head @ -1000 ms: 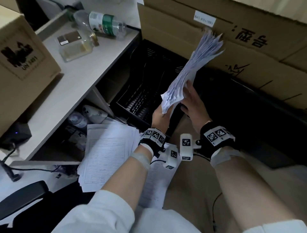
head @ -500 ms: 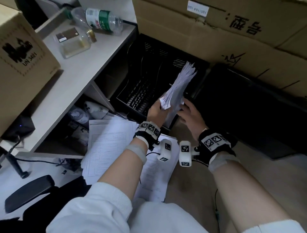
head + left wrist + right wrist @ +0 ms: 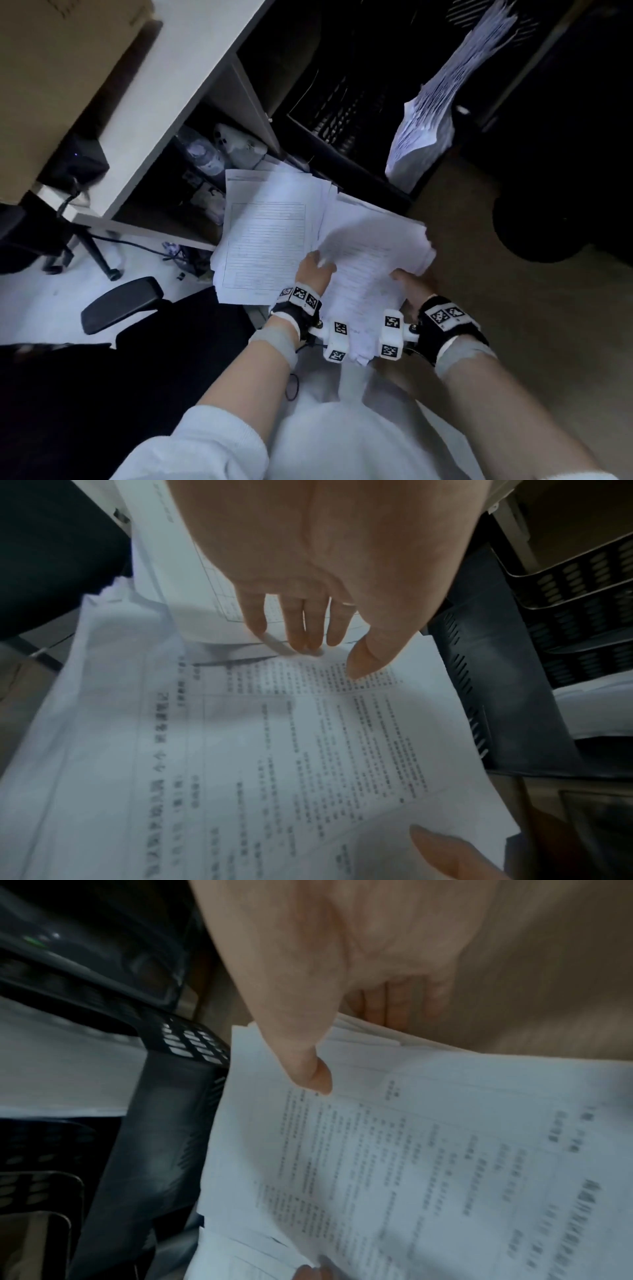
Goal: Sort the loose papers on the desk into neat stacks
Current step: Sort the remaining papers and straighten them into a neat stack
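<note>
A printed sheaf of papers (image 3: 370, 260) is lifted between both hands in front of me. My left hand (image 3: 317, 262) takes its left edge, thumb (image 3: 366, 656) on the top sheet (image 3: 274, 750) and fingertips (image 3: 301, 631) at the edge. On the opposite edge my right hand (image 3: 402, 275) pinches it, thumb (image 3: 308, 1069) on the printed page (image 3: 411, 1150) and fingers beneath. A pile of blank forms (image 3: 267, 240) lies to the left under the sheaf. Another paper bundle (image 3: 442, 102) stands on end in the black file tray (image 3: 342, 113).
A white desk shelf (image 3: 164, 102) with a cardboard box (image 3: 68, 51) runs along the left, with bottles (image 3: 205, 154) stored under it. A black chair armrest (image 3: 120, 301) sits at lower left. A dark round object (image 3: 548, 222) lies on the brown surface to the right.
The bundle both hands held upright now stands in the tray, let go. Both hands have come back toward me and taken hold of the printed sheaf. My view has tilted down.
</note>
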The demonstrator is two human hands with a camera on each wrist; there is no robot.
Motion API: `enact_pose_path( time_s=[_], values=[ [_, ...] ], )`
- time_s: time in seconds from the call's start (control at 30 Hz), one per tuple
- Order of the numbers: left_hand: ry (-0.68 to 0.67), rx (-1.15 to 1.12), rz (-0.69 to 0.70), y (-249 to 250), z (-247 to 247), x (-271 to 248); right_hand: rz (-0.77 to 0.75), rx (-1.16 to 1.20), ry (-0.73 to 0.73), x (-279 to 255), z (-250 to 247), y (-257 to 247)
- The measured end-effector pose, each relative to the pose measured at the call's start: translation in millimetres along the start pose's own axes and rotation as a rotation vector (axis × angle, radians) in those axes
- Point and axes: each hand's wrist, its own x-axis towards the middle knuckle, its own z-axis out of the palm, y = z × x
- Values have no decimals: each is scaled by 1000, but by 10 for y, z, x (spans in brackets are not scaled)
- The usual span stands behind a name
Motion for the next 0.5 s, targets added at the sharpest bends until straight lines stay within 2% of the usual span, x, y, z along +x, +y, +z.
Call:
enact_pose_path(
  time_s=[0.13,0.3,0.5],
  values=[
    [-3,-15,31,-154,-47,21,-25,30,58,-129,172,78],
    [-55,-44,36,-142,-135,88,52,146,-76,-197,227,11],
    [-37,-39,24,-55,-120,107,-63,170,138,-347,115,43]
  ],
)
